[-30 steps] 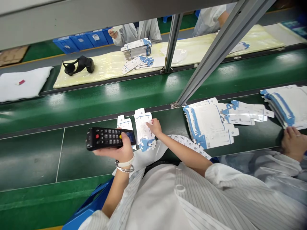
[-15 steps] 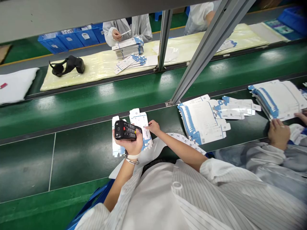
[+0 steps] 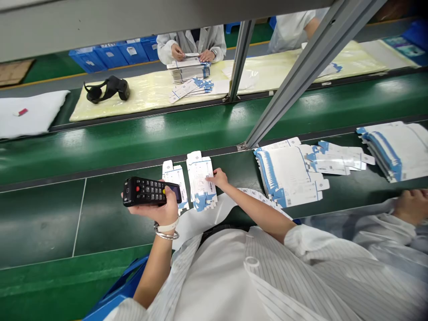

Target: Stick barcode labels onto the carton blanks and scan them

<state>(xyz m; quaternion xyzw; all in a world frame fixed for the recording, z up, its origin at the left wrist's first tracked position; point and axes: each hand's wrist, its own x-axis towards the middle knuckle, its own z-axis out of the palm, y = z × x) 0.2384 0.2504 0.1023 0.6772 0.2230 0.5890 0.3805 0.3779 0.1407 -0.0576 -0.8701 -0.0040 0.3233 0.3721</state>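
Note:
My left hand [image 3: 160, 211] is wrapped round a black barcode scanner [image 3: 150, 191] with a keypad, its thumb by the yellow button. The scanner is held above the bench and covers part of a flat, unfolded carton [image 3: 179, 178]. A second flat carton [image 3: 201, 171], white with a blue printed end, lies just right of it. At that carton's right edge is my right hand [image 3: 220, 179], fingers drawn together and gripping the edge. A strip of printed labels [image 3: 256, 194] on white backing runs below my right forearm.
Right of my hands lie a stack of flat cartons [image 3: 284, 174], some loose cartons [image 3: 341, 159] and another stack [image 3: 401, 149]. A co-worker's hand [image 3: 413, 206] is at far right. A metal post [image 3: 284, 102] slants up from the bench edge. Another person handles cartons [image 3: 190, 71] opposite.
My left hand has moved left with the scanner, uncovering more of both cartons. My right hand stays at the carton's edge. The co-worker's hand has left the far-right stack.

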